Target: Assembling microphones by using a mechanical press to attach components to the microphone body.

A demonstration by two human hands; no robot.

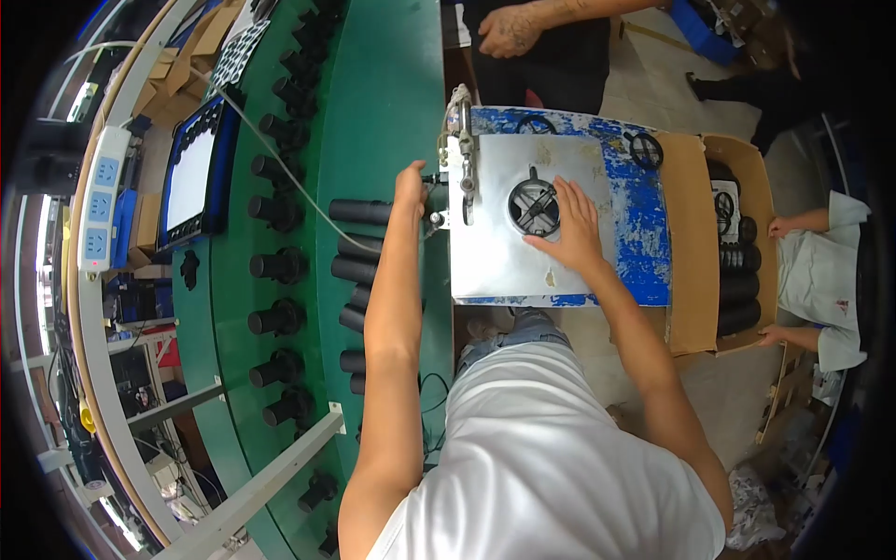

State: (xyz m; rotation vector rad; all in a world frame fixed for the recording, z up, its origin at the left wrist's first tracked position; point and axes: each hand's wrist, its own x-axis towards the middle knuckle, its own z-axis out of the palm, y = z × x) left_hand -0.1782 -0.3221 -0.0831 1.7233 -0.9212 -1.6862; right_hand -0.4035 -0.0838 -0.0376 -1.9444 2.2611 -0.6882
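Observation:
My right hand [576, 227] lies on a metal plate [495, 266], its thumb and fingers set around the right rim of a round black plastic ring with crossed spokes [530, 207]. A short tab sticks out from the ring's far side. My left hand [410, 189] is at the plate's left edge, beside a small metal fitting [435, 178]. Its fingers look curled, but what they hold is hidden. Just left of the plate stands an upright metal cylinder device [466, 140]. Black tubes [359, 211] lie left of my left forearm.
A green conveyor [373, 112] on the left carries a row of upright black parts [273, 266]. More black spoked rings [645, 149] lie on the worn blue tabletop [639, 224]. To the right, another person's hands [787, 227] touch a cardboard box [686, 243] holding black parts. Someone's arm [513, 30] shows beyond.

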